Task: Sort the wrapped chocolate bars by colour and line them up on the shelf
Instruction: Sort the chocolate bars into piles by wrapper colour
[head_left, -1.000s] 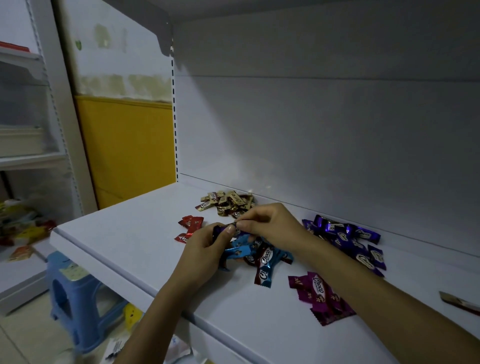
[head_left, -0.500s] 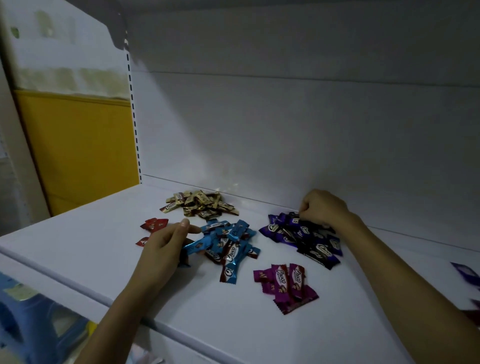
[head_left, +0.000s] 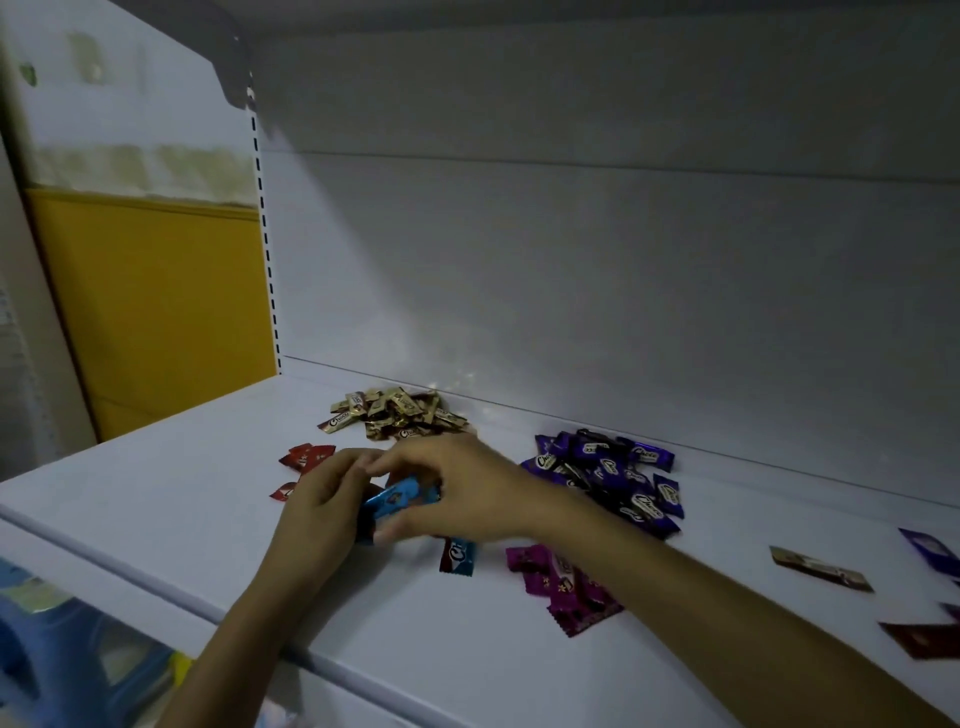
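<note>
- Right hand (head_left: 467, 493) has swung across from the violet heap at the rear and now meets the left hand (head_left: 322, 501) over the middle of the white metal shelf (head_left: 156, 525);
- both hands have hold of one blue foil-wrapped chocolate bar (head_left: 397, 496) between them, just above the shelf surface; the right thumb is underneath with the fingers curled over its right end, and the left fingers curl round its dark left end;
- a second blue-and-brown wrapped bar (head_left: 457, 557) lies flat beneath the right wrist, toward the front edge; whether more blue ones lie under the hands, I cannot tell;
- a heap of gold wrapped bars (head_left: 395, 415) sits by the back edge, just behind the hands;
- a few red wrapped bars (head_left: 306, 457) lie to the left of the left hand, apart from the gold heap;
- a heap of dark violet wrapped bars (head_left: 608, 478) spreads out on the right of the hands, near the back edge;
- a small stack of magenta wrapped bars (head_left: 571, 597) lies in front of the violet heap, beside the right forearm;
- farther toward the right end lie a lone gold wrapped bar (head_left: 821, 569), a loose violet bar (head_left: 930, 556) and a dark red bar (head_left: 924, 639), each apart from the others;
- past the left end stands a yellow wall panel (head_left: 156, 312); a blue plastic stool (head_left: 52, 649) shows below the front edge.
</note>
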